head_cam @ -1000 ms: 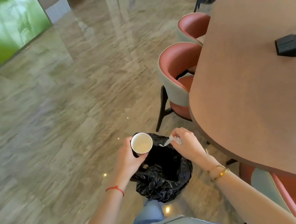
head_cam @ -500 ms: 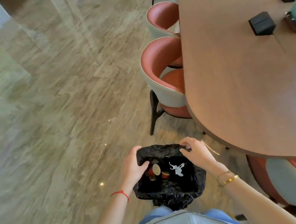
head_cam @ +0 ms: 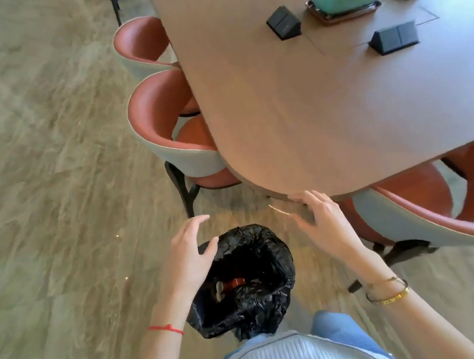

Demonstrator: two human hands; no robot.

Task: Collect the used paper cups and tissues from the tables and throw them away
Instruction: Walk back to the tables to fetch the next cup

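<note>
both the left hand (head_cam: 190, 256) and the right hand (head_cam: 322, 223) hover open and empty above the black bag (head_cam: 258, 300), so it is best to check the table (head_cam: 296, 114) for more cups.

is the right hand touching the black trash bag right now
Apart. The head view shows the right hand open and raised beside the table edge, with bare floor visible between its fingers and the rim of the black trash bag.

Bin liner (head_cam: 258, 303), lower centre: crinkled glossy black plastic. Table (head_cam: 296, 114), upper right: smooth matt wood. Floor (head_cam: 43, 179), left: polished veined stone.
</note>
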